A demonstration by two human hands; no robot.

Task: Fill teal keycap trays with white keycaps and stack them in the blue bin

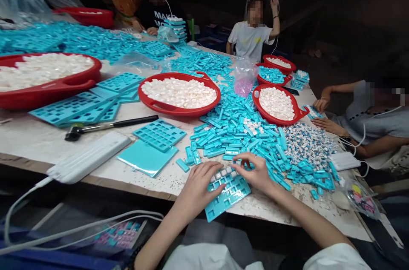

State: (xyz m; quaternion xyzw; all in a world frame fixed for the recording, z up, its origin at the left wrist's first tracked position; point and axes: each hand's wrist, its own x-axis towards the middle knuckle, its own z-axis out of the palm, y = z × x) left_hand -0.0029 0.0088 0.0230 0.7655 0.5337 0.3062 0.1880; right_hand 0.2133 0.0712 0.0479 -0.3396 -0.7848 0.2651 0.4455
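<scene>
Left hand (201,180): closed on a blue grid tray (212,211), thumb across its face. Right hand (258,173): thumb and forefinger drawn near together at the tray's upper right corner; whether a piece is pinched there cannot be told. The tray lies tilted at the near edge of the tabletop (25,138), partly overhanging; white pieces (223,172) occupy its far row. Just beyond: a heap of loose blue strips (220,144). Behind the heap, to the left: a red basket (182,111) filled with white pieces.
</scene>
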